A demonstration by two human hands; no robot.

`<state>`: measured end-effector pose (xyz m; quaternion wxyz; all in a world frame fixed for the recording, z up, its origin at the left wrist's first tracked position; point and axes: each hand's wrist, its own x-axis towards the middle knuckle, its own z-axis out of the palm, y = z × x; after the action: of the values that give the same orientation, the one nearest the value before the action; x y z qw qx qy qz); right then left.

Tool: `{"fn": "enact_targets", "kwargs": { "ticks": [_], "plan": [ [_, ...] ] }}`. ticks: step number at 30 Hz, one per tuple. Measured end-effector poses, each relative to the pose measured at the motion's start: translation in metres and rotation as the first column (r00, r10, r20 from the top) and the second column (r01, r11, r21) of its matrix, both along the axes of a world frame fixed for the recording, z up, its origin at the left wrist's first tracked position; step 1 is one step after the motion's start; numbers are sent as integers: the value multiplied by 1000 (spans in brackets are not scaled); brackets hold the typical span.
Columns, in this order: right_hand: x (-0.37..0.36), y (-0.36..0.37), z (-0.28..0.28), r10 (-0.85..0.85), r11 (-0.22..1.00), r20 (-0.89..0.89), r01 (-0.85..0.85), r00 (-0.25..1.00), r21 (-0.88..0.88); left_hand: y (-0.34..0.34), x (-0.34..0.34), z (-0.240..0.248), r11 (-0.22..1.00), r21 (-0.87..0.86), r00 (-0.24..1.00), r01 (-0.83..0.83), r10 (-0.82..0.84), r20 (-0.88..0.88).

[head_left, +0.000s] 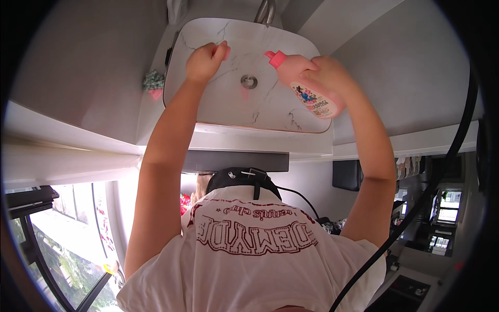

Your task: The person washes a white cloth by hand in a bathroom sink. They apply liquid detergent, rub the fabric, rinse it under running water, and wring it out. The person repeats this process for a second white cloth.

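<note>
The bottle point(312, 99), a pink one, hangs tilted over the basin's right side, its spout point(276, 59) turned toward the basin's middle. The right hand point(327, 75) has its fingers wrapped round it. Across from it, over the basin's left half, the left hand point(204, 63) is curled, fingers closed on a small pink piece point(227, 53), perhaps a cap.

With the spout seemingly uncovered, I'd worry that a firmer squeeze or a steeper tip could send liquid out before it's wanted. A wet, smooth bottle might also slide through one hand's grip. The pink piece is small enough that a loosened pinch could drop it into the basin point(223, 110), toward the drain point(249, 81). Below that lies a pinkish patch; spill or reflection, I can't tell. The tap point(265, 13) stands behind, at the far rim.
</note>
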<state>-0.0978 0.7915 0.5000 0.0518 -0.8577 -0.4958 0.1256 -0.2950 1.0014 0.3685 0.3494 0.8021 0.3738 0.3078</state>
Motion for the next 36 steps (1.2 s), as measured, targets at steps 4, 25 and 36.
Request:
{"fn": "enact_targets", "kwargs": {
  "ticks": [4, 25, 36],
  "plan": [
    [9, -2, 5, -73, 996, 32, 74, 997, -53, 3, -1, -3, 1000, 24, 1000, -6, 7, -24],
    [-22, -24, 15, 93, 987, 54, -85, 994, -134, 3, -1, -3, 1000, 14, 999, 4, -3, -32],
    [-22, 12, 2, 109, 991, 65, -103, 992, -84, 1, -1, -5, 999, 51, 999, -2, 0, 52]
  ]
}}
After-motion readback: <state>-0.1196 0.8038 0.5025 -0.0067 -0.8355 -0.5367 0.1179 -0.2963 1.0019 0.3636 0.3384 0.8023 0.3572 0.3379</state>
